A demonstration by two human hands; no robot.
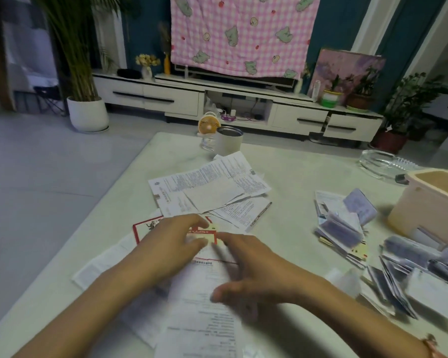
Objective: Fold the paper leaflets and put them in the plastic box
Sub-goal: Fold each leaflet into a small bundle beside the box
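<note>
Leaflet [204,313] print blurred, partly hidden; your left hand [171,244] and right hand [253,270] rest on it, fingers near-straight.

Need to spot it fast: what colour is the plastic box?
The plastic box is pale pink, head view.

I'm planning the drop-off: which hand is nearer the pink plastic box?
Right. The right hand is at centre, left of the pink plastic box; the left hand lies beside it, even farther left of the box.
</note>
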